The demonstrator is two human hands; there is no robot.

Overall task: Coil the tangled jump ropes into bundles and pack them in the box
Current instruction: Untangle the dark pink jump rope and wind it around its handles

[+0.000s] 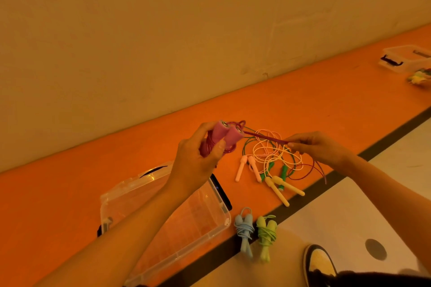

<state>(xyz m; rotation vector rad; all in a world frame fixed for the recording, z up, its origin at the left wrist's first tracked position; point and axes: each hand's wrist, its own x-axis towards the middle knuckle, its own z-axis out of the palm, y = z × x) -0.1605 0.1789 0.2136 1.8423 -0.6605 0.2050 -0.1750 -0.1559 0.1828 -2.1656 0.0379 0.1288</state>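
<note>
My left hand (pixel 198 154) grips the two pink foam handles (pixel 227 134) of a red jump rope, with coils of the rope held against them. My right hand (pixel 314 145) pinches the taut red cord (pixel 263 137), and the loose tail (pixel 312 170) hangs below my wrist. A tangle of pink, yellow and green ropes (pixel 270 156) lies on the orange surface, its handles pointing toward me. The clear plastic box (pixel 217 228) sits open below my left arm. A coiled blue rope (pixel 243 230) and a coiled light green rope (pixel 265 235) lie beside the box.
A wall runs along the far side of the orange ledge (pixel 93 182). A second clear box (pixel 405 59) and a colourful rope pile (pixel 419 77) sit far right. A dark strip (pixel 303 200) edges the ledge; a shoe (pixel 319 263) stands on the pale floor.
</note>
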